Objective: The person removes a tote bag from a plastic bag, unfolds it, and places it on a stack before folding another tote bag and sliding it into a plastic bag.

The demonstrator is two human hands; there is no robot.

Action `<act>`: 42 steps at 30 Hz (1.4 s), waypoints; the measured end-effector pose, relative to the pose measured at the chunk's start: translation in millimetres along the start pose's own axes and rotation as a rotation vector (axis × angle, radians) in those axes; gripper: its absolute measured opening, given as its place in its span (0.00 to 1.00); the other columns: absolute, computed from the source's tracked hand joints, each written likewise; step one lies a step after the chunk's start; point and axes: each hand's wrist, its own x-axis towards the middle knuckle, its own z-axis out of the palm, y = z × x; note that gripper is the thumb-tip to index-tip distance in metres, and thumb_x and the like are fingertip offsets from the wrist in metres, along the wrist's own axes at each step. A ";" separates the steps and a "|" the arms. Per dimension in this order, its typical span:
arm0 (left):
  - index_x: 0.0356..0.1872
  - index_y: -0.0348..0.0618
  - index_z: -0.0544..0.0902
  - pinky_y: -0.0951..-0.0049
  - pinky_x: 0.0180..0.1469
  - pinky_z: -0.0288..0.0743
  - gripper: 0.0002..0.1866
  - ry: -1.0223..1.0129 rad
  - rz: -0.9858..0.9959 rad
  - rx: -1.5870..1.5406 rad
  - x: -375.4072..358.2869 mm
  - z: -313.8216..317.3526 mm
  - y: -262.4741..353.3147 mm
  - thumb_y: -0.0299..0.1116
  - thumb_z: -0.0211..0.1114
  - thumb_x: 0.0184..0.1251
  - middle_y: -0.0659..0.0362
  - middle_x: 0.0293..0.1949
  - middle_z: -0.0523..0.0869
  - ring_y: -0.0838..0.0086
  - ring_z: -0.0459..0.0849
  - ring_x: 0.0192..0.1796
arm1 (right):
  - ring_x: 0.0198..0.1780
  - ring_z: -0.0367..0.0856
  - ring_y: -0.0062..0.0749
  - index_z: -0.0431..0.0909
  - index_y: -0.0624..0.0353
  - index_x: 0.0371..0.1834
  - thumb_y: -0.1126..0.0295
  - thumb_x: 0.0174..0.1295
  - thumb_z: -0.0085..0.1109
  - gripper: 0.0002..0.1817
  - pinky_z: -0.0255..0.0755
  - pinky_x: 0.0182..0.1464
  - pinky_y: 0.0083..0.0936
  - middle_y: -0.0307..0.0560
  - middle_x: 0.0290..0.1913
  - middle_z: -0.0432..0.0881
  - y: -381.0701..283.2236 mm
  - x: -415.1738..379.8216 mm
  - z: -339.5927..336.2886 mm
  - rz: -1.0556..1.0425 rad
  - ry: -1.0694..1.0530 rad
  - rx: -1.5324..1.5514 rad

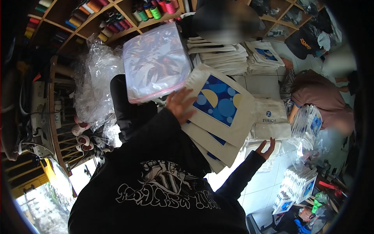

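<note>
Several cream cloth bags lie fanned in a pile in front of me. The top cloth bag (pixel 238 128) carries a blue print with circles and yellow half-rounds. My left hand (pixel 181 105) is at its left edge, fingers spread and slightly blurred; it seems to touch the cloth without gripping it. Off the right side of the pile, my right hand (pixel 267 148) is held with its fingers apart and nothing in them. Just beyond it lies a folded cloth bag (pixel 269 109) marked ZURICH. A stack of clear plastic sleeves (pixel 156 62) sits to the upper left of my left hand.
Crumpled clear plastic (pixel 97 78) hangs at the left. Stacked cloth bags (pixel 222 58) stand at the back. A co-worker in a brown shirt (pixel 317 91) bends over wrapped bags (pixel 306 124) at the right. Further bundles (pixel 298 183) are at the lower right. Thread spools (pixel 156 12) fill a shelf.
</note>
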 end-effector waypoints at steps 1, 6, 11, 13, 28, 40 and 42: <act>0.51 0.56 0.72 0.52 0.59 0.53 0.23 0.007 -0.007 0.003 -0.4 -0.5 -21.4 0.41 0.63 0.50 0.56 0.58 0.66 0.61 0.60 0.63 | 0.54 0.69 0.43 0.71 0.67 0.44 0.76 0.55 0.51 0.12 0.60 0.57 0.33 0.56 0.51 0.71 -26.7 6.7 -0.2 -0.010 -0.062 0.090; 0.49 0.56 0.72 0.51 0.56 0.57 0.21 0.132 -0.280 0.081 -11.2 0.4 -134.8 0.40 0.61 0.51 0.60 0.58 0.67 0.59 0.60 0.63 | 0.54 0.68 0.47 0.71 0.64 0.43 0.77 0.51 0.51 0.14 0.61 0.55 0.34 0.55 0.53 0.69 -133.1 28.5 4.3 -0.212 -0.395 0.305; 0.47 0.60 0.73 0.51 0.56 0.56 0.23 0.112 -0.296 0.130 -1.5 -0.4 -165.0 0.47 0.65 0.46 0.64 0.57 0.68 0.62 0.60 0.62 | 0.59 0.63 0.46 0.73 0.55 0.44 0.71 0.49 0.56 0.16 0.50 0.59 0.41 0.52 0.55 0.68 -197.7 29.7 17.6 -0.464 -0.714 0.252; 0.41 0.59 0.77 0.54 0.54 0.59 0.19 0.170 -0.285 0.108 3.5 -1.6 -166.4 0.45 0.66 0.46 0.65 0.53 0.73 0.62 0.65 0.58 | 0.60 0.61 0.45 0.74 0.52 0.44 0.68 0.48 0.58 0.17 0.45 0.61 0.45 0.51 0.56 0.67 -214.7 25.6 23.4 -0.547 -0.799 0.191; 0.28 0.48 0.79 0.70 0.40 0.72 0.03 0.327 -0.422 -0.238 22.0 -14.1 -180.5 0.31 0.63 0.51 0.65 0.32 0.82 0.71 0.81 0.36 | 0.40 0.78 0.33 0.71 0.59 0.44 0.69 0.51 0.59 0.17 0.71 0.39 0.24 0.49 0.40 0.77 -294.6 -14.7 83.3 -0.241 -1.171 0.561; 0.34 0.37 0.76 0.77 0.34 0.75 0.05 0.436 -0.293 -0.572 29.8 -61.5 -169.6 0.26 0.56 0.59 0.56 0.26 0.83 0.73 0.83 0.31 | 0.39 0.77 0.26 0.68 0.62 0.45 0.66 0.58 0.54 0.15 0.71 0.36 0.19 0.47 0.41 0.77 -346.4 -50.9 236.1 0.424 -1.147 0.963; 0.36 0.37 0.76 0.78 0.35 0.75 0.06 0.445 -0.291 -0.561 29.3 -66.6 -168.9 0.26 0.56 0.59 0.55 0.26 0.83 0.72 0.83 0.32 | 0.37 0.78 0.25 0.69 0.61 0.44 0.67 0.60 0.52 0.13 0.70 0.35 0.18 0.46 0.39 0.78 -351.2 -48.2 236.3 0.479 -1.205 1.000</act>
